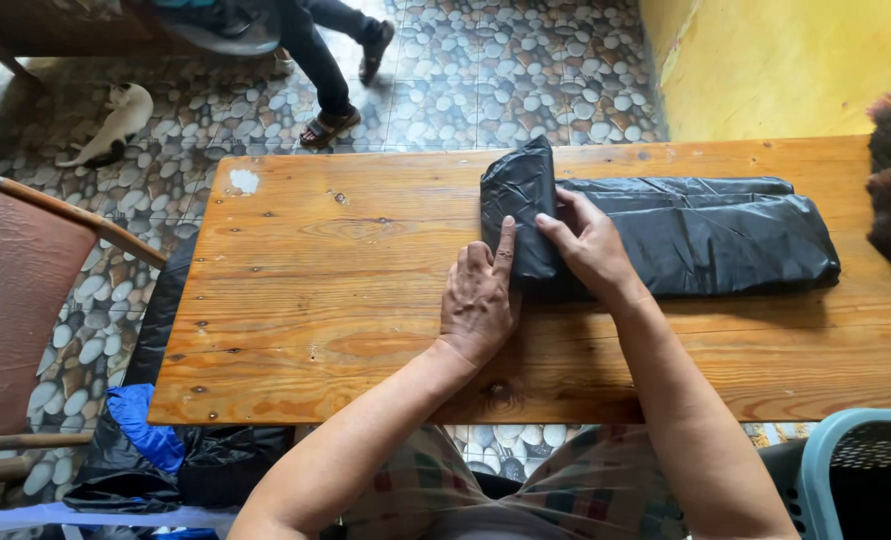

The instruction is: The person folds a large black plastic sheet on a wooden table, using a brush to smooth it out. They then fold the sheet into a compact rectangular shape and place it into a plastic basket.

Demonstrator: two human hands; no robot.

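Note:
A black plastic bag [725, 235], folded into a long strip, lies across the right half of the wooden table [345, 300]. Its left end is folded over into a thick flap [517, 200]. My left hand [477, 300] lies flat on the table with its index finger pressed against the flap's lower left edge. My right hand [590, 245] rests on top of the fold, fingers holding the flap down.
A brown chair [15, 310] stands to the left. Black and blue bags [155, 450] lie on the floor beneath the table's left edge. A light blue basket [860, 470] is at lower right. Another person's legs [330, 70] and a cat [110, 125] are on the pebble-patterned floor beyond.

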